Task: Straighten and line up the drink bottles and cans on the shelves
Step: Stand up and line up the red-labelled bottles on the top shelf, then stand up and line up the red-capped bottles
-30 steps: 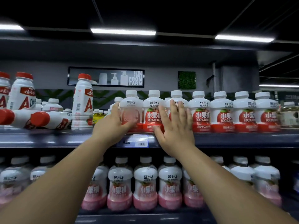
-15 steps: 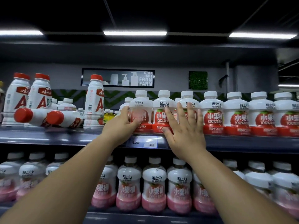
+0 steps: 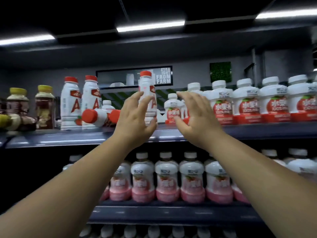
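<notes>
My left hand (image 3: 135, 117) is raised with its fingers spread, in front of a tall upright white bottle with a red cap (image 3: 147, 90) on the top shelf (image 3: 68, 137); I cannot tell whether it touches it. My right hand (image 3: 194, 115) is open beside it, fingers spread, in front of the left end of a row of short white bottles with red labels (image 3: 247, 102). One short bottle (image 3: 172, 107) stands set back between my hands. Two red-capped bottles (image 3: 93, 117) lie on their sides left of my left hand. Two more (image 3: 71, 103) stand upright behind them.
Brown bottles with yellow caps (image 3: 44, 105) stand at the far left of the top shelf, and one (image 3: 6, 121) lies tipped. The shelf below holds a row of pink-bottomed bottles (image 3: 166, 179). Bottle caps (image 3: 130, 231) show on a still lower shelf.
Both hands have come off the short red-label bottles and moved left with fingers spread. The view has swung left, bringing the yellow-capped bottles into sight.
</notes>
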Motion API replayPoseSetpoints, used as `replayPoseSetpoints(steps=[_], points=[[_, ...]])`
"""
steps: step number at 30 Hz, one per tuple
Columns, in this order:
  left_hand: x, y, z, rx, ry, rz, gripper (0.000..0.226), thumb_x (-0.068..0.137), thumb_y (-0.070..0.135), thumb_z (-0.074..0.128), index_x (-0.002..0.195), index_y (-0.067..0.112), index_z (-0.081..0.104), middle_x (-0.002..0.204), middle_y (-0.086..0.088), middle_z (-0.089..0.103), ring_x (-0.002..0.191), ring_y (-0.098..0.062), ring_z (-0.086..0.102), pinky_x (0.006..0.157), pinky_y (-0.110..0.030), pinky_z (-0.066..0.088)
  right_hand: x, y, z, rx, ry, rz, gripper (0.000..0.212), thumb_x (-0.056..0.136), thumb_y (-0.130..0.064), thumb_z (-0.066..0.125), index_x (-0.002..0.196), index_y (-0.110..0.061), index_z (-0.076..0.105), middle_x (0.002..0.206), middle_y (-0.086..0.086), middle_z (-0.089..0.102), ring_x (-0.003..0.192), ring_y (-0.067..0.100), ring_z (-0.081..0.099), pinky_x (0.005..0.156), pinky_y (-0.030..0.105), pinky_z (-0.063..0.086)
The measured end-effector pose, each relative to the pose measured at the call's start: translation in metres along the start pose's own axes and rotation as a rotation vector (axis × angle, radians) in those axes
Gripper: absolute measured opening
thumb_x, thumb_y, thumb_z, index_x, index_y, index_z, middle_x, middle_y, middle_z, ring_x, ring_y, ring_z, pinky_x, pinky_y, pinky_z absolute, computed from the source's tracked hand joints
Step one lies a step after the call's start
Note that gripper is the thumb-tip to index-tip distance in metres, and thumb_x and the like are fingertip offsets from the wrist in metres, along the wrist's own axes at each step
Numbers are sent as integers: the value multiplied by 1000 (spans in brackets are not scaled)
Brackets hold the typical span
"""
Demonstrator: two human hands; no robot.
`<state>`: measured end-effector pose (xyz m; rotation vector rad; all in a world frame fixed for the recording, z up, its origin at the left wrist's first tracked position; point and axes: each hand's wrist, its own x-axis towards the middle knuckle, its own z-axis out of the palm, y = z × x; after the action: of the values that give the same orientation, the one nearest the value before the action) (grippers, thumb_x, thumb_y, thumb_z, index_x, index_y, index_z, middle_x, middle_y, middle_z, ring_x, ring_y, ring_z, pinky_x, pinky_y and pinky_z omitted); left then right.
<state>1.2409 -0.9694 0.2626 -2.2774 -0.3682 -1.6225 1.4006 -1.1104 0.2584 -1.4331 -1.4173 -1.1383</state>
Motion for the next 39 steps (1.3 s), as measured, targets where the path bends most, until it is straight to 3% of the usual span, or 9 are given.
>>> replayPoseSetpoints(steps=[6,13,18,21,24,29,32,34,39], points=[[-19,-55,-34,121,123,194,56,74,21,70,128,9,58,133,-18,53,119,-37,49,100,-45,39,40,-57,67,177,-164,226,83,84,-40,67,153,-30,22,146,1,39,130,22,41,107,41,38],[-23,-71,-33,128,-105,181,59,67,-3,69,124,8,58,112,-15,59,96,-37,56,79,-44,52,51,-63,95,177,-240,494,109,81,-47,67,152,-40,-16,144,5,49,117,28,57,94,44,48],[-9,-63,-31,67,-156,68,59,77,-6,54,132,15,50,120,-13,49,102,-34,46,88,-41,40,56,-53,78,166,-265,468,111,76,-43,76,149,-44,-8,133,3,57,110,26,60,96,46,50],[15,-54,-38,-47,-57,-24,59,87,-2,53,139,22,42,129,-8,47,115,-28,43,96,-36,37,59,-41,65,70,-283,441,113,68,-49,79,144,-47,-3,133,3,57,109,27,61,94,49,51],[53,-41,-47,-202,89,-109,50,96,5,52,142,22,39,128,-7,46,108,-20,48,90,-31,43,54,-32,64,136,-278,470,111,68,-53,80,147,-41,3,138,0,53,113,24,59,98,48,49],[91,-37,-36,-558,232,-260,41,103,24,46,142,27,36,132,-3,44,110,-16,50,91,-35,50,45,-24,74,40,-322,467,107,77,-62,67,148,-42,-10,136,3,57,112,32,60,93,46,50],[83,-39,-11,-806,125,-450,63,91,36,66,141,31,29,125,-1,52,102,-14,58,87,-39,51,46,-22,76,33,-325,457,109,77,-67,65,150,-40,-12,142,4,54,118,31,58,95,49,49],[64,-42,11,-914,19,-545,79,74,26,84,133,29,33,115,3,58,99,-12,61,84,-37,51,46,-21,76,14,-320,454,109,78,-69,63,151,-38,-12,145,2,52,121,31,57,96,48,49],[50,-47,30,-856,-76,-566,65,71,14,84,117,18,38,104,-1,60,93,-16,64,69,-29,51,44,-18,74,1,-332,468,101,80,-58,57,149,-42,-14,146,1,50,116,31,59,92,45,51]])
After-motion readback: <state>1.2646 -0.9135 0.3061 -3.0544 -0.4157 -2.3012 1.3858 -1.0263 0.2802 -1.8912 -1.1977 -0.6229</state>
